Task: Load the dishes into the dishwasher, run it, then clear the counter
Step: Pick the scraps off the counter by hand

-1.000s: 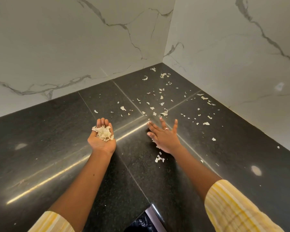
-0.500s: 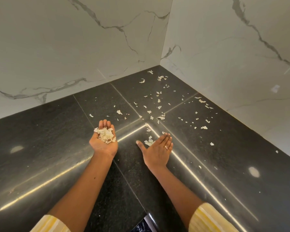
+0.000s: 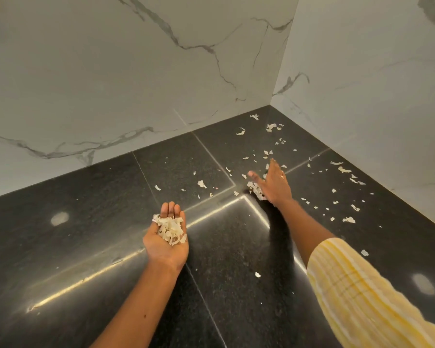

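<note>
My left hand [image 3: 166, 241] is cupped palm up over the black counter [image 3: 86, 222], holding a heap of pale peel scraps [image 3: 170, 228]. My right hand [image 3: 274, 185] lies on edge on the counter farther back, fingers straight and together, with a small pile of scraps [image 3: 256, 190] gathered against its left side. Several loose scraps [image 3: 271, 127] are scattered across the corner tiles behind and to the right of that hand.
White marble walls [image 3: 136, 84] meet in a corner at the back right and bound the counter on two sides. More scraps [image 3: 349, 219] lie along the right wall, and a single one [image 3: 257, 274] sits near my right forearm.
My right hand has reached farther back toward the corner, away from my left hand, and stands on edge against a small pile of scraps. The left hand has stayed cupped with its heap.
</note>
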The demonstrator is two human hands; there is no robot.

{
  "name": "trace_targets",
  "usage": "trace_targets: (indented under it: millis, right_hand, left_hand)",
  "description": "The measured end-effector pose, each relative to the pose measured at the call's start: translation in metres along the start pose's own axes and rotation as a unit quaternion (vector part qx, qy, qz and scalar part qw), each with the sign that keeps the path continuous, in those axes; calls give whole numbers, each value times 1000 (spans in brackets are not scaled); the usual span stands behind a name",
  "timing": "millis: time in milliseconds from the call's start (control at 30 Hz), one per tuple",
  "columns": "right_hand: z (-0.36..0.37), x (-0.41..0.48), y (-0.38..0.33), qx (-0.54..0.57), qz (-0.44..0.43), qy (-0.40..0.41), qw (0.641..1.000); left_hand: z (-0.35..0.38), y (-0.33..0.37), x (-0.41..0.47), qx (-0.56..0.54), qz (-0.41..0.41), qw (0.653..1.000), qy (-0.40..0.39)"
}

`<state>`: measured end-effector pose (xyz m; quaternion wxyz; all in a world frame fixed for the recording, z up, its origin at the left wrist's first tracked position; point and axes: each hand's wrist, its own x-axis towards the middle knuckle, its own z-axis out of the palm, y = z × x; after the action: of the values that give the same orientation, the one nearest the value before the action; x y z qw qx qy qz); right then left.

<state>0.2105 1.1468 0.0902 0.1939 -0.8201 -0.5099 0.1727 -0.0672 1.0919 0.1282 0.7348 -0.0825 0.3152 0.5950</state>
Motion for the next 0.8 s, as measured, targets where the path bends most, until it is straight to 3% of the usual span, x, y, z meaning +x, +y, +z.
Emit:
trace_targets:
  millis: [200,367,533,600,800]
  right_hand:
    - [-1,31,-2,12,-75,-36,996]
    - [-8,0,-3,107,-152,-99,978]
    - [-6,-51,5,-32,-222,-133,965]
    - [2,-68,7,-80,-235,-112,962]
    - [17,-108,10,7,-245,-19,969]
  left_hand:
    - [1,-3,-7,9,-5,1000,-3]
    - [4,-7,-16,11,-5,1000,-13]
    - [3,-19,-23,2,-25,1000,-8]
    - [2,-24,-27,-5,-33,999,-6]
    - [-1,-38,-44,1,-41,999,-7]
